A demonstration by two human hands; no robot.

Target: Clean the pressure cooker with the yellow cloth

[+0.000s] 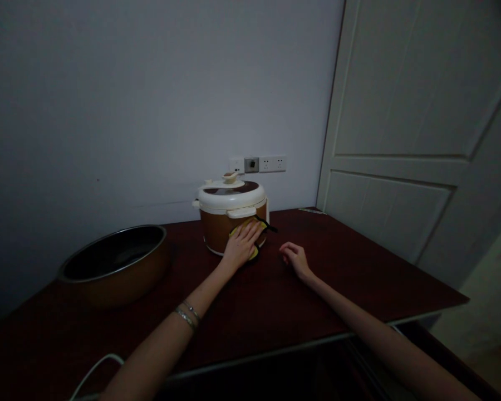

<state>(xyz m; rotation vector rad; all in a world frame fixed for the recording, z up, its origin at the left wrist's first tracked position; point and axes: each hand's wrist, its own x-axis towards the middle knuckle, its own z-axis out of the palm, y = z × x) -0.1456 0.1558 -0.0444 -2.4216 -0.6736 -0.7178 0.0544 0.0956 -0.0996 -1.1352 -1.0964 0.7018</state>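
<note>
A brown electric cooker (217, 225) with a white lid (231, 196) stands at the back of a dark red table (350, 267). My left hand (242, 244) lies flat, fingers stretched out, pressing a yellow cloth (255, 252) against the cooker's lower front. A black strap or cord (269, 225) curls beside the cloth. My right hand (295, 259) rests on the tabletop just right of the cooker, fingers loosely curled, holding nothing that I can see.
A large dark metal bowl (114, 262) sits at the table's left. Wall sockets (259, 164) are mounted behind the cooker. A white door (421, 139) stands at the right. A white cable (96, 370) runs near the front left edge.
</note>
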